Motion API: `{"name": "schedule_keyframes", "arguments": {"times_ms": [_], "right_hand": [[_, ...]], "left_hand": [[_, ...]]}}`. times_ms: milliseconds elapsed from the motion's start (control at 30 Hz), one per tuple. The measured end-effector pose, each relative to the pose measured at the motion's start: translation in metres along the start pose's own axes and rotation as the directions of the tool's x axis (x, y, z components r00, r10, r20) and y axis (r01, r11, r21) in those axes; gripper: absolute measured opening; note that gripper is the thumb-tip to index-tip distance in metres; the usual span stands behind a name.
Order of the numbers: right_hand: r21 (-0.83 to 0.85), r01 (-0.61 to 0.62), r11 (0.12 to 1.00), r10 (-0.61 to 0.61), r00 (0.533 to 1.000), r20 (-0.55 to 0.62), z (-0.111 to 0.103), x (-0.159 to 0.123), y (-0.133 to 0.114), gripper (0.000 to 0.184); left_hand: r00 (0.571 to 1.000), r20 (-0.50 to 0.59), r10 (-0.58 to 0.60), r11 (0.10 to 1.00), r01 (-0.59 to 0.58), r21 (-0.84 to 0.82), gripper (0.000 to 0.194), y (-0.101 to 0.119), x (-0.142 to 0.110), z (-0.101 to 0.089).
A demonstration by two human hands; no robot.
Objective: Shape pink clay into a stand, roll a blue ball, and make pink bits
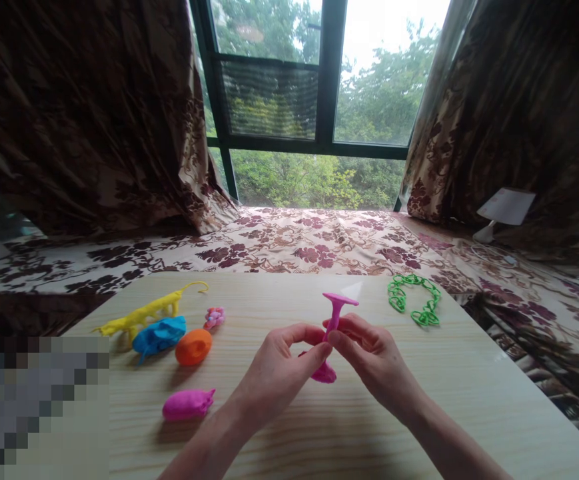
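Observation:
Both my hands meet over the middle of a pale wooden table [469, 400] and pinch a magenta spool-shaped toy [338, 307] by its stem. The toy stands tilted, its flat top disc up and its lower disc near the tabletop. My left hand [282, 363] grips it from the left with fingers closed. My right hand [369, 353] grips it from the right, thumb and fingers pressed on the stem.
To the left lie a yellow long-tailed animal [144, 313], a blue animal [159, 335], an orange ring [194, 347], a small pink piece [214, 317] and a magenta mouse-like toy [186, 404]. A green chain [414, 300] lies far right. Floral cloth and a window are behind.

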State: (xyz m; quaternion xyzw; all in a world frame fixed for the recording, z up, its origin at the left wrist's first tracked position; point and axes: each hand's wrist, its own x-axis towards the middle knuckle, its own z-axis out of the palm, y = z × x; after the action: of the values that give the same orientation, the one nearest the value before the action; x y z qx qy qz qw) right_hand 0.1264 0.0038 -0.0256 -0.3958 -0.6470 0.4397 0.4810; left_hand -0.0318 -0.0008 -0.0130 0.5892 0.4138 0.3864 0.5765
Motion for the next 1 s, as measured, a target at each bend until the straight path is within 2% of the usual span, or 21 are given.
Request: {"name": "schedule_keyframes", "arguments": {"times_ms": [167, 300, 433, 633, 833, 1000], "right_hand": [[0.009, 0.037, 0.999, -0.037, 0.999, -0.033, 0.0, 0.0, -0.001, 0.024], [0.049, -0.028, 0.998, 0.029, 0.999, -0.022, -0.001, 0.001, -0.002, 0.025], [0.149, -0.077, 0.986, 0.079, 0.997, -0.012, -0.002, 0.0, -0.003, 0.027], [0.157, -0.001, 0.988, 0.011, 0.998, -0.065, -0.001, 0.001, -0.004, 0.021], [0.222, -0.104, 0.969, 0.119, 0.992, -0.052, -0.001, 0.001, -0.003, 0.028], [0.284, -0.089, 0.955, 0.12, 0.988, -0.094, -0.002, 0.0, 0.0, 0.025]], "left_hand": [[1.0, -0.006, -0.003, 0.999, 0.003, -0.035, 0.034, 0.001, 0.0, 0.002], [0.999, -0.046, -0.002, 1.0, 0.001, -0.016, 0.03, 0.0, -0.001, 0.004], [1.0, -0.007, -0.026, 0.999, 0.025, -0.038, 0.027, 0.0, -0.002, 0.005], [1.0, 0.003, -0.027, 0.997, 0.027, -0.07, 0.026, 0.002, -0.003, 0.007], [0.998, -0.008, -0.07, 0.995, 0.069, -0.074, 0.025, 0.005, -0.002, 0.009], [0.998, -0.002, -0.066, 0.996, 0.066, -0.06, 0.025, 0.007, -0.002, 0.012]]}}
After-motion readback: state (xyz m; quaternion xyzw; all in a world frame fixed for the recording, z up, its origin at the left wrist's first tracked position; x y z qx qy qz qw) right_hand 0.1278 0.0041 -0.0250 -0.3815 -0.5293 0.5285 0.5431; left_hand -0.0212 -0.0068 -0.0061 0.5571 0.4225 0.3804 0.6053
